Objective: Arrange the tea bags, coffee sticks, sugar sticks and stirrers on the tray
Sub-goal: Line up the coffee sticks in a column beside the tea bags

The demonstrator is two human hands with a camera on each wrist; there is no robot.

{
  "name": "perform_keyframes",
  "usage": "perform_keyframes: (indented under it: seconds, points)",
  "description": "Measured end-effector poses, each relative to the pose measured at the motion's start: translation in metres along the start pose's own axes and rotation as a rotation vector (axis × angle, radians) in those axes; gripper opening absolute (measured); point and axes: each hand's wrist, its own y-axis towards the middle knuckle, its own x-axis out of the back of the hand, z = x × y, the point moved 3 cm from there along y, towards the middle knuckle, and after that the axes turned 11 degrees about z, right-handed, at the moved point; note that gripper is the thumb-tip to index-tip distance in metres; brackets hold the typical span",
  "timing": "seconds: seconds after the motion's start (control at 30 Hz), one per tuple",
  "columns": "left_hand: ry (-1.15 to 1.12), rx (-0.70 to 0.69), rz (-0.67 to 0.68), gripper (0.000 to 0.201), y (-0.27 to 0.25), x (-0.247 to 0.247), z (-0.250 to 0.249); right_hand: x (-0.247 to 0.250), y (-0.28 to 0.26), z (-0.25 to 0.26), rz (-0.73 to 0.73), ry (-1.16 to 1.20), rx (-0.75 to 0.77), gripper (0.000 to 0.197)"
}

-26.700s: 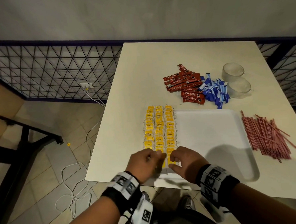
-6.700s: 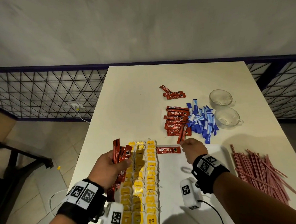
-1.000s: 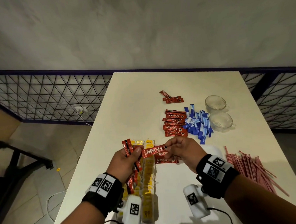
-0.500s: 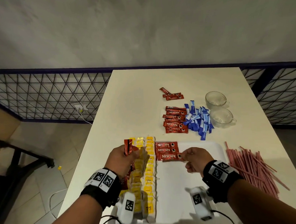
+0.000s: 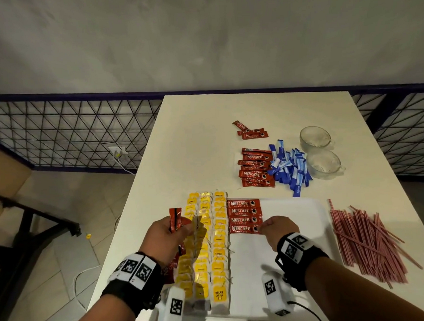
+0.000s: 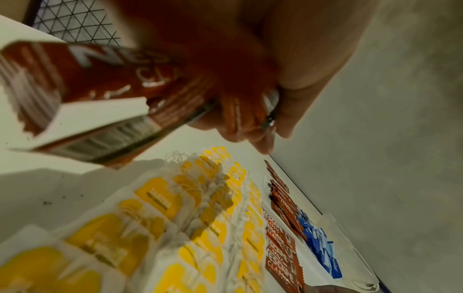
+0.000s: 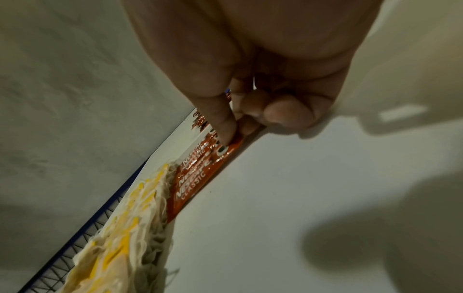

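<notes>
A plain grey wall [image 5: 199, 38] fills twelve o'clock. Below it runs a dark triangular-mesh railing [image 5: 69, 133]. Beige floor tiles [image 5: 52, 267] and a white cable [image 5: 84, 280] lie at eight o'clock.

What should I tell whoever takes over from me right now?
Left hand grips a bunch of coffee sticks.
Right hand pinches the fourth coffee stick of the row on the tray.
Done: tea bags in three columns on the tray.
Left: loose coffee sticks, sugar sticks and stirrers, all on the table.
</notes>
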Motion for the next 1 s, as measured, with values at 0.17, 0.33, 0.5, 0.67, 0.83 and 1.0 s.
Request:
perform_keyframes:
  seconds: [0.17, 0.33, 0.5, 0.67, 0.83, 1.0]
  points:
    - [0.003, 0.016, -0.002, 0.01, -0.002, 0.002, 0.001, 0.003, 0.001, 0.006, -0.005, -0.209, -0.025, 0.02]
    - [0.005, 0.014, -0.003, 0.01, -0.002, 0.003, 0.002, 0.004, 0.006, 0.009, 0.006, -0.281, -0.059, 0.027]
    - [-0.002, 0.012, -0.004, 0.01, -0.001, 0.001, 0.002, 0.004, 0.006, 0.009, -0.005, -0.29, -0.055, 0.028]
    - [-0.006, 0.011, 0.005, 0.011, -0.001, 0.0, 0.003, 0.006, 0.006, 0.012, -0.002, -0.341, -0.032, 0.027]
    - [0.008, 0.008, 0.027, 0.011, 0.0, -0.001, 0.004, 0.01, -0.005, 0.013, -0.012, -0.192, -0.03, 0.034]
    - [0.051, -0.022, 0.17, 0.007, 0.0, -0.014, -0.005, 0.014, -0.042, 0.054, 0.001, 0.173, 0.411, 0.022]
